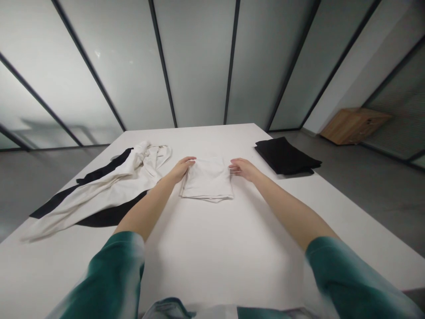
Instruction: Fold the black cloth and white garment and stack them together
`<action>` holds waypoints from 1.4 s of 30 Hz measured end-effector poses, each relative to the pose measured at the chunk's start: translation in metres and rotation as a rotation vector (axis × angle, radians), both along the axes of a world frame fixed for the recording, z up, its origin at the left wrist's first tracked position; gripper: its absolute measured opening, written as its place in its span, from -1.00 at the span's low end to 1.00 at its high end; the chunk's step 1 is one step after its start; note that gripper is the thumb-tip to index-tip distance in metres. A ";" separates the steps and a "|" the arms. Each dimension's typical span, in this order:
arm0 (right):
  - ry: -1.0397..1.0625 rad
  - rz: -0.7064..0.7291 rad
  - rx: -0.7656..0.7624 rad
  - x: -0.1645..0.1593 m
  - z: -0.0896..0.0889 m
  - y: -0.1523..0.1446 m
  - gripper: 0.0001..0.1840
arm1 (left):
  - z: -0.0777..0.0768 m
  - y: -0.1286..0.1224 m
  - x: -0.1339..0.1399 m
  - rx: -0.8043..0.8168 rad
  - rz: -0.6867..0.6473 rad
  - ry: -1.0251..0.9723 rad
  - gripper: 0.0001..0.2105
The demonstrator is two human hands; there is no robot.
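A white folded garment (207,179) lies as a neat rectangle on the table, several layers showing along its near edge. At its far left corner is my left hand (182,168), fingers stretched out and resting at the cloth's edge, not visibly gripping it. My right hand (244,169) is at the opposite side, its fingers loosely spread beside the right edge. Whether those right fingertips touch the fabric I cannot tell.
White and black clothes (116,186) lie in a loose heap on the left of the white table (212,248). A folded black garment (286,155) sits near the right edge. Beyond stand frosted glass panels (195,62) and, at far right, a wooden cabinet (353,125) on the floor.
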State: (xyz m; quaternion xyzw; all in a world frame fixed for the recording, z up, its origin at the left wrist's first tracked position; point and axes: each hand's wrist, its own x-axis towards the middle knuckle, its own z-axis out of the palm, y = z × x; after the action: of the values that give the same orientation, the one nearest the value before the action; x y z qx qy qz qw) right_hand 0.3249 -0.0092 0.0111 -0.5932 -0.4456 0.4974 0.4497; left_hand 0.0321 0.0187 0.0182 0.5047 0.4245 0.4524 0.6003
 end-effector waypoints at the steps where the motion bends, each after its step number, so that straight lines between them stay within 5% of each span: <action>1: -0.118 -0.006 -0.035 -0.001 0.000 0.003 -0.80 | 0.001 0.003 0.001 0.002 0.001 0.020 -0.62; 6: -0.488 0.038 0.033 -0.017 -0.008 0.007 -0.71 | -0.006 0.003 0.001 0.017 0.021 0.052 -0.62; 14: -0.078 0.017 0.037 -0.027 -0.001 0.008 -0.63 | -0.009 0.005 0.001 0.011 0.050 0.039 -0.63; 18: 0.042 -0.095 0.107 -0.028 0.025 0.030 -0.64 | 0.021 0.036 0.003 0.107 0.105 0.144 -0.67; 22: -0.015 -0.137 0.354 -0.024 0.066 0.059 -0.62 | 0.066 0.067 0.005 0.305 0.114 0.209 -0.60; 26: -0.161 -0.094 0.576 -0.014 0.079 0.056 -0.65 | 0.089 0.057 -0.003 0.512 0.055 0.217 -0.61; 29: -0.353 -0.025 0.509 -0.001 0.052 0.025 -0.73 | 0.071 0.021 -0.021 0.471 -0.064 0.300 -0.68; 33: -0.608 0.138 0.335 0.011 0.004 -0.019 -0.78 | 0.021 -0.019 -0.041 0.259 -0.172 0.507 -0.71; 37: -0.726 0.122 0.297 0.007 -0.010 -0.027 -0.74 | -0.007 -0.020 -0.034 0.227 0.036 0.632 -0.71; 42: -0.702 0.051 0.279 -0.017 -0.002 0.002 -0.67 | -0.005 -0.001 -0.007 0.170 0.289 0.800 -0.58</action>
State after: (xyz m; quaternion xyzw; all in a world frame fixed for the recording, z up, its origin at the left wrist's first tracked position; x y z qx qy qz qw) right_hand 0.3078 -0.0075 0.0088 -0.6493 -0.6506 0.2095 0.3335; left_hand 0.0255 0.0174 0.0135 0.6234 0.6512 0.3340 0.2754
